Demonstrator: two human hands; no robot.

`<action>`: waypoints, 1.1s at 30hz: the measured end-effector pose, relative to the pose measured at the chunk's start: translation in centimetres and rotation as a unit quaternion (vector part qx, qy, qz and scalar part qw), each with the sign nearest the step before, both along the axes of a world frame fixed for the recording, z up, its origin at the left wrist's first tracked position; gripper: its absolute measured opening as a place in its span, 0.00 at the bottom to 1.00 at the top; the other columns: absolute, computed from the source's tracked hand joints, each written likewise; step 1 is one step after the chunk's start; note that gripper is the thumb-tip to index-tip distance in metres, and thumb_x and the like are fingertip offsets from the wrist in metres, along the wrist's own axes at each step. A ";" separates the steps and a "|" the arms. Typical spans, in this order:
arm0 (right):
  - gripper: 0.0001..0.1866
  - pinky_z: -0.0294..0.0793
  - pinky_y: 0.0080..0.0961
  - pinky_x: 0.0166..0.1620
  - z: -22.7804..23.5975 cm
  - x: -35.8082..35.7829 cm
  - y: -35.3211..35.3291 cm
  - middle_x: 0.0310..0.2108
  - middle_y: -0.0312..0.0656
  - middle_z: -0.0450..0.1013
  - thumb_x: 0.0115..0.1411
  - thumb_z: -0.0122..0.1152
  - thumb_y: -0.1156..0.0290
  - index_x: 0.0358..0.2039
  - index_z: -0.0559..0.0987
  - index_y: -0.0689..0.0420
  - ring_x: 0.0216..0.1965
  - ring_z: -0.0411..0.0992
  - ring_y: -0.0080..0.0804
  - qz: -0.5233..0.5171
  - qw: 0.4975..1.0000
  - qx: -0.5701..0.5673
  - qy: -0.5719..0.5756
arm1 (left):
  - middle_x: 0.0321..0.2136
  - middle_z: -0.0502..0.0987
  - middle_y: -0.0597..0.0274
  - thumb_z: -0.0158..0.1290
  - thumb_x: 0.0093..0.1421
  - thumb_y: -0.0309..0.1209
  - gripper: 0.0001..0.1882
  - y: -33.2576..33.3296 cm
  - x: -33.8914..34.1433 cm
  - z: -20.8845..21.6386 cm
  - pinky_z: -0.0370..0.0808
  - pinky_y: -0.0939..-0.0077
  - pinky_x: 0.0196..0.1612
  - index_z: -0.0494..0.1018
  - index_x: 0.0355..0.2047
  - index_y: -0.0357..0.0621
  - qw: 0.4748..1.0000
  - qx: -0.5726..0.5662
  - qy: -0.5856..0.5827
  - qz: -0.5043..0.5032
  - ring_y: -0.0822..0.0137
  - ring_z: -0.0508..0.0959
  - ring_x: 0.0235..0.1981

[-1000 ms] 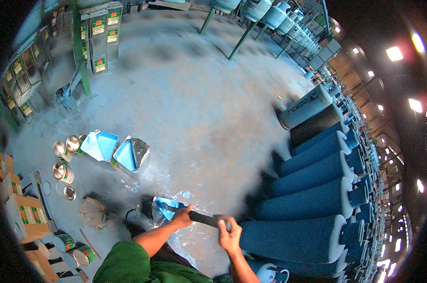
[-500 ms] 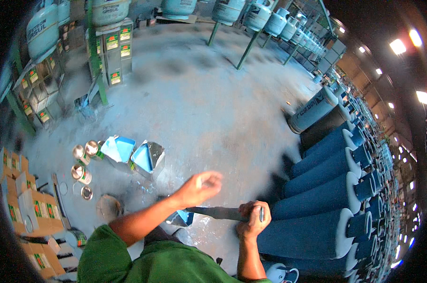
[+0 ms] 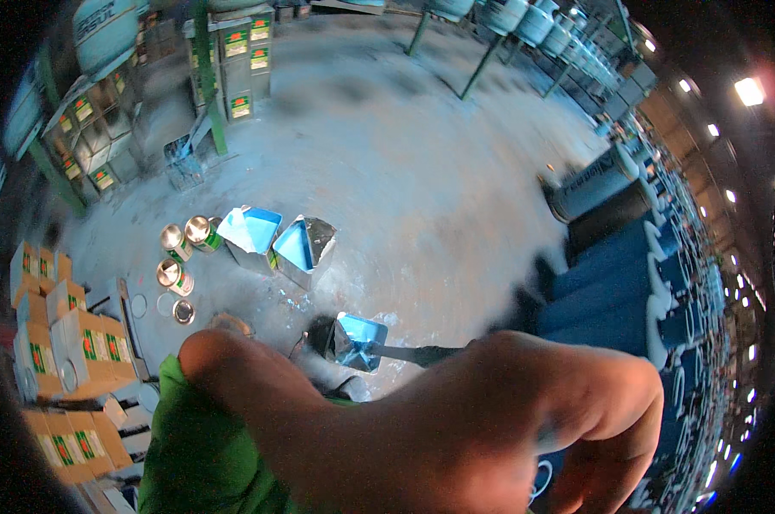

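Observation:
My left arm reaches across the lower middle, very close to the camera, out of a green sleeve (image 3: 203, 437). My left hand (image 3: 589, 385) is bent over at the lower right; its fingers curl downward, their tips hidden, and nothing shows in it. Behind this arm my right hand is hidden. A dark, paint-coated rod (image 3: 417, 353) comes out from behind the arm, its far end dipping into a cut-open square tin (image 3: 372, 330) smeared with blue paint. What grips the rod's near end cannot be seen.
Two cut-open square tins (image 3: 252, 230) with blue insides stand ahead, beside several round cans (image 3: 175, 243). Cardboard boxes (image 3: 88, 351) are stacked at left. Dark blue cylinders (image 3: 602, 278) line the right. Pale gas cylinders (image 3: 109, 38) sit on green stands at the back.
My left hand has swung up and right, close to the camera, and its arm now covers my right hand. The view has shifted, showing more of the paint tin with the rod in it.

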State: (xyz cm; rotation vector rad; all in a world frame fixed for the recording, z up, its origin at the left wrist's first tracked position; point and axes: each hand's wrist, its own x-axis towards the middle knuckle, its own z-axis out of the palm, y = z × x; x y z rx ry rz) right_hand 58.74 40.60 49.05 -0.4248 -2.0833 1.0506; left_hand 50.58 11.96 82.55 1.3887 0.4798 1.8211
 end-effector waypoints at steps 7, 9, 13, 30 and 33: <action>0.12 0.70 0.24 0.26 9.8 0.4 -8.8 0.21 0.38 0.69 0.67 0.57 0.66 0.30 0.73 0.61 0.21 0.68 0.26 -0.037 0.953 -0.187 0.233 | 0.29 0.74 0.68 0.63 0.58 0.30 0.10 -8.4 -2.4 -6.7 0.71 0.80 0.36 0.73 0.35 0.40 0.941 -0.141 -0.041 0.306 0.76 0.74 0.31; 0.12 0.66 0.23 0.25 11.4 0.5 -10.5 0.19 0.36 0.66 0.68 0.54 0.66 0.29 0.71 0.59 0.19 0.63 0.23 -0.034 0.942 -0.196 0.272 | 0.27 0.73 0.71 0.61 0.60 0.28 0.07 -10.7 -4.4 -12.2 0.70 0.82 0.36 0.74 0.35 0.40 0.879 -0.236 -0.139 0.390 0.79 0.73 0.32; 0.11 0.66 0.20 0.24 12.6 1.0 -12.1 0.20 0.35 0.67 0.67 0.55 0.69 0.28 0.73 0.59 0.20 0.64 0.22 -0.021 0.943 -0.214 0.256 | 0.24 0.72 0.73 0.57 0.64 0.34 0.10 -16.3 -7.6 -29.2 0.65 0.80 0.31 0.73 0.29 0.44 0.716 -0.405 -0.148 0.549 0.80 0.68 0.28; 0.15 0.58 0.20 0.23 14.5 1.5 -12.2 0.17 0.31 0.62 0.69 0.54 0.65 0.25 0.69 0.56 0.18 0.56 0.18 -0.106 0.945 -0.193 0.241 | 0.17 0.70 0.60 0.57 0.61 0.38 0.13 -46.9 22.4 -67.6 0.67 0.67 0.14 0.69 0.33 0.43 0.391 -0.659 -0.534 0.357 0.62 0.71 0.12; 0.13 0.65 0.20 0.24 14.8 2.1 -12.2 0.19 0.34 0.68 0.69 0.51 0.68 0.27 0.71 0.59 0.19 0.63 0.19 -0.100 0.953 -0.155 0.242 | 0.17 0.70 0.59 0.59 0.61 0.35 0.12 -44.2 17.8 -66.7 0.69 0.68 0.13 0.70 0.34 0.42 0.458 -0.585 -0.523 0.418 0.62 0.72 0.12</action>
